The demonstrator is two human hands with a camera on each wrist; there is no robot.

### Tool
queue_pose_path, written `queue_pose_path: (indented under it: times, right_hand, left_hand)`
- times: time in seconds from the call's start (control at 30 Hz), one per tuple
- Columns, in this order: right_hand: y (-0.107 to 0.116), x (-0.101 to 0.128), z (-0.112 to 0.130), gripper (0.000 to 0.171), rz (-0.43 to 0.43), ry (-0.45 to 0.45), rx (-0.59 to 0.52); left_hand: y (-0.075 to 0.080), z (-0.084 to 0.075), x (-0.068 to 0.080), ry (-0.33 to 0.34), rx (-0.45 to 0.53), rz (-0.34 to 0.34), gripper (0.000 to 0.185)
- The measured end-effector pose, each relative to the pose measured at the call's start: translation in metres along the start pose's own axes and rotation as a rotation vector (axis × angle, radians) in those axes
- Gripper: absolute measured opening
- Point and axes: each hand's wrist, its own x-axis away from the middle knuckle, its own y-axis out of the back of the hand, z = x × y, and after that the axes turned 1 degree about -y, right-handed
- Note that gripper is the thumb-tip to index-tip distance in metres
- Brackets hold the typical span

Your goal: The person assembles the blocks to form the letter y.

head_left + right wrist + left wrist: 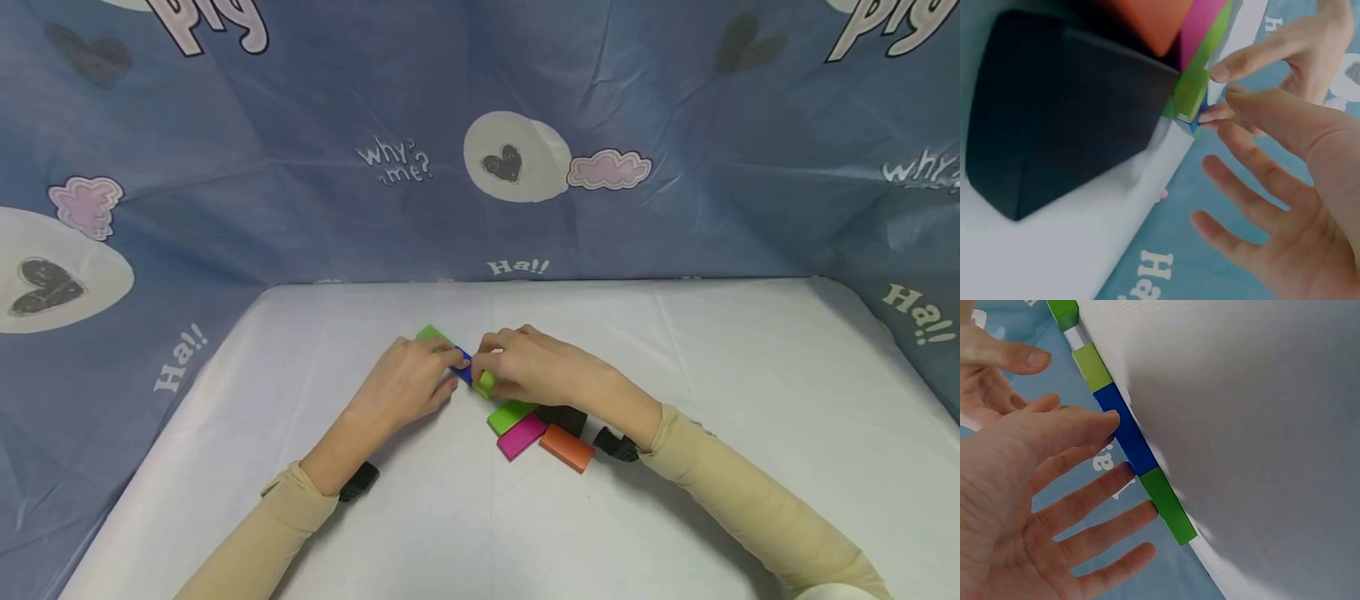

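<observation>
Several flat blocks lie in a row on the white table (675, 375): a green block (431, 334), a blue block (463, 365) and a light green block (486, 383). My left hand (420, 379) and right hand (517, 367) meet over this row. In the left wrist view my left hand (1066, 475) has straight, spread fingers, and its thumb tip touches the blue block (1125, 434). My right hand (1272, 175) also has loose, spread fingers, with its fingertips at the end of the row by the blue block (1196, 123).
Just in front of my right hand lie a green block (510, 414), a magenta block (521, 436), an orange block (566, 447) and a black block (562, 417). A blue printed cloth backdrop (300, 167) rises behind and beside the table.
</observation>
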Motion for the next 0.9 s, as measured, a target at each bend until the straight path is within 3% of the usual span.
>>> queue_pose_path:
  times: [0.43, 0.9]
  right_hand:
    - [0.005, 0.019, 0.012, 0.024, 0.074, 0.013, -0.019]
    - [0.002, 0.028, 0.015, 0.030, 0.134, -0.039, -0.054]
  left_hand:
    - [0.000, 0.000, -0.001, 0.006, 0.015, 0.002, 0.018]
    - [0.000, -0.001, -0.001, 0.008, 0.002, -0.001, 0.019]
